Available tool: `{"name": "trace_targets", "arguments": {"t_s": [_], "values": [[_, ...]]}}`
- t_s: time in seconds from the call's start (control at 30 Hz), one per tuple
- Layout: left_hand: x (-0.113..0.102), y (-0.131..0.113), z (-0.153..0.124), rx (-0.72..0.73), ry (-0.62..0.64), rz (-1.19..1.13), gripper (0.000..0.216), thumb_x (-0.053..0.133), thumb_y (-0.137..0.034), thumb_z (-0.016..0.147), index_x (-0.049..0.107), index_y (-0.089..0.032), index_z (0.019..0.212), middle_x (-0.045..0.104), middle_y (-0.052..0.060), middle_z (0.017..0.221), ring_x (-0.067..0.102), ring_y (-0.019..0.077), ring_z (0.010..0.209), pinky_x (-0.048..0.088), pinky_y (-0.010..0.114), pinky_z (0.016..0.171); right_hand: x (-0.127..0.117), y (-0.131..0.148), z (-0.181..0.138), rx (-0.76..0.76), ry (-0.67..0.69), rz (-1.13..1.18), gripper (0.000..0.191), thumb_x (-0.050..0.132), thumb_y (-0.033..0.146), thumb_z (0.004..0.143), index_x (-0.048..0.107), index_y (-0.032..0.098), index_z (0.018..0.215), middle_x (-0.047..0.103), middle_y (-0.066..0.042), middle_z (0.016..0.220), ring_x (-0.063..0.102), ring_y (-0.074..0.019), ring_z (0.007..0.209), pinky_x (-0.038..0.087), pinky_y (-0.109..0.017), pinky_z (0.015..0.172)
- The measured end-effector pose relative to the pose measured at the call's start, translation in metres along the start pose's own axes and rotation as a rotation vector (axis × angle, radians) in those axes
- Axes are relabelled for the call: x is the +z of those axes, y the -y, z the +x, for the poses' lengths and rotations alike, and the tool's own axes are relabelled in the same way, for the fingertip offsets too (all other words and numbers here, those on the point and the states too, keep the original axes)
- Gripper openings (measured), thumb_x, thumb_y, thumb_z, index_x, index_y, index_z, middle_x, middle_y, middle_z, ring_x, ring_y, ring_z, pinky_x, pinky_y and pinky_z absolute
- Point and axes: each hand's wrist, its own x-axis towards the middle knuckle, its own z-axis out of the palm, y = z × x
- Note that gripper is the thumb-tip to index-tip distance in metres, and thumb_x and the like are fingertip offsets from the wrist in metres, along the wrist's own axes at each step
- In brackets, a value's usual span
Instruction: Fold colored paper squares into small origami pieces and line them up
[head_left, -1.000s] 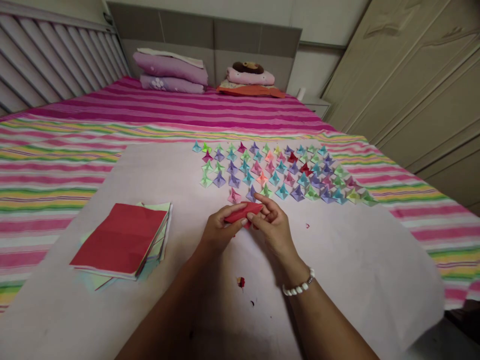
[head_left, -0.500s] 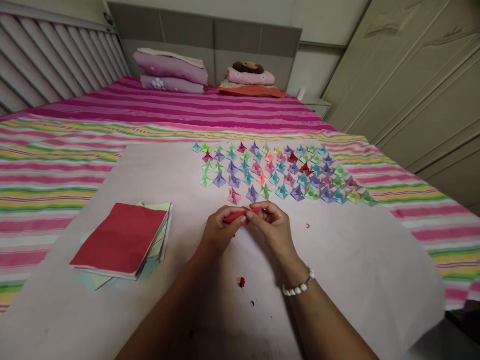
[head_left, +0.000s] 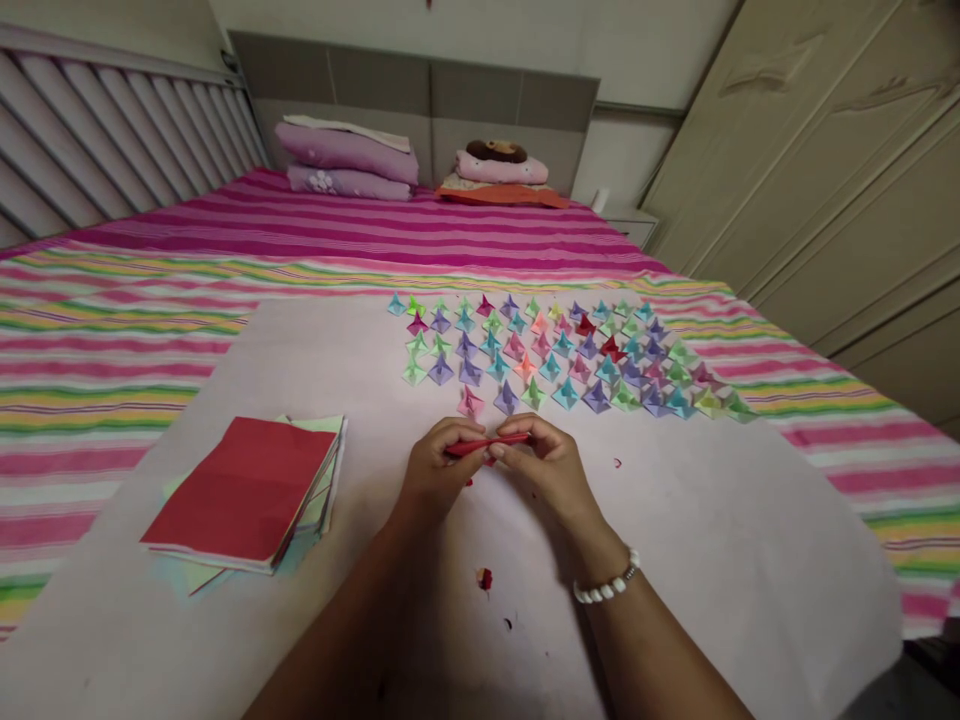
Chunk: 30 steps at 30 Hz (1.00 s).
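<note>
Both my hands meet over the pale sheet spread on the bed. My left hand and my right hand pinch the two ends of a small folded red paper piece, now flattened to a thin strip between the fingertips. A white bead bracelet circles my right wrist. Just beyond my hands lie rows of several small folded paper shapes in many colours. A stack of paper squares with a red sheet on top lies to the left of my left hand.
Tiny red paper scraps lie on the sheet near my forearms. The striped bedspread surrounds the sheet. Folded pillows and a pink bundle sit at the headboard. Wardrobe doors stand on the right.
The red piece has been pressed flatter, from a broad folded shape to a thin strip. My fingers have closed tighter on it. The view has tipped slightly down.
</note>
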Motion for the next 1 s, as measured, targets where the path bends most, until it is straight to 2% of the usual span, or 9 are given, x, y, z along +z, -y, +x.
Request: {"name": "trace_targets", "arguments": {"t_s": [0.13,0.33,0.47,0.6,0.7,0.87,1.0], "values": [[0.002,0.000,-0.002,0.025,0.039,0.060,0.003,0.069,-0.019,0.072,0.067,-0.019,0.070,0.066,0.003,0.079,0.062,0.0149,0.074,0.051,0.027,0.068,-0.004,0.006,0.000,0.029,0.069,-0.110,0.019,0.084,0.035,0.061,0.074,0.022,0.070,0.066,-0.003,0.076,0.060,-0.0194,0.078,0.048,-0.035,0.078],[0.002,-0.003,-0.003,0.030,0.049,0.126,0.007,0.069,-0.019,0.072,0.064,-0.019,0.067,0.064,0.003,0.076,0.059,0.0140,0.070,0.048,0.025,0.063,-0.005,0.011,-0.001,-0.026,0.111,-0.214,0.015,0.080,0.037,0.067,0.074,0.024,0.068,0.066,-0.003,0.074,0.059,-0.0205,0.079,0.046,-0.037,0.080],[0.001,-0.008,-0.002,-0.126,0.086,-0.034,0.015,0.075,-0.027,0.068,0.067,-0.017,0.076,0.065,0.003,0.079,0.059,0.0143,0.071,0.047,0.024,0.062,-0.006,0.011,0.000,0.007,0.104,-0.166,0.017,0.076,0.036,0.072,0.071,0.021,0.066,0.065,-0.003,0.071,0.059,-0.0196,0.075,0.046,-0.034,0.073],[-0.001,-0.011,-0.002,-0.251,0.113,-0.175,0.023,0.072,-0.037,0.073,0.069,-0.015,0.081,0.065,0.002,0.074,0.057,0.0127,0.066,0.045,0.023,0.058,-0.007,0.010,0.000,0.074,0.109,-0.064,0.017,0.074,0.035,0.072,0.067,0.019,0.069,0.064,-0.001,0.069,0.058,-0.0163,0.067,0.045,-0.030,0.067],[-0.002,-0.012,-0.002,-0.267,0.083,-0.174,0.023,0.070,-0.038,0.074,0.069,-0.016,0.075,0.062,0.001,0.069,0.052,0.0113,0.061,0.042,0.022,0.053,-0.005,0.010,0.000,0.090,0.133,-0.052,0.018,0.074,0.034,0.072,0.066,0.019,0.069,0.064,-0.001,0.068,0.057,-0.0158,0.066,0.044,-0.030,0.066],[0.000,-0.013,-0.001,-0.211,-0.023,-0.142,0.019,0.072,-0.033,0.070,0.066,-0.016,0.066,0.060,0.002,0.069,0.053,0.0121,0.065,0.043,0.023,0.058,-0.001,0.008,-0.001,0.103,0.150,-0.032,0.021,0.074,0.036,0.071,0.064,0.018,0.067,0.063,-0.001,0.067,0.055,-0.0149,0.064,0.043,-0.029,0.065],[0.001,-0.014,-0.002,-0.243,-0.081,-0.151,0.024,0.070,-0.038,0.072,0.062,-0.016,0.064,0.056,0.001,0.066,0.050,0.0120,0.062,0.042,0.024,0.056,0.002,0.005,-0.002,0.124,0.151,0.003,0.022,0.074,0.038,0.071,0.064,0.019,0.067,0.061,0.001,0.065,0.053,-0.0138,0.061,0.042,-0.028,0.062]]}}
